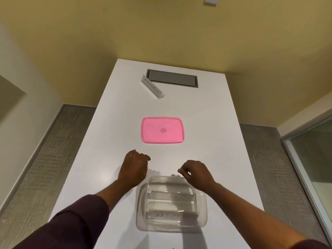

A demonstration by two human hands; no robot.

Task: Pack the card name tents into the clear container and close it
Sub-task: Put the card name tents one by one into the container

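A clear container [171, 205] stands open near the front of the white table [107, 133], with white name tents [170, 215] lying inside it. Its pink lid [162, 130] lies flat on the table farther back. One more name tent [152, 86], with handwriting on it, stands near the far end beside a grey hatch. My left hand [133, 168] hovers just left of the container's far edge, fingers curled and holding nothing. Above the far right corner of the container, my right hand [195, 174] also has curled fingers with nothing in them.
A grey cable hatch [172, 78] is set into the tabletop at the far end. Grey carpet [45, 150] lies on both sides of the narrow table. A glass partition [312, 159] stands at the right.
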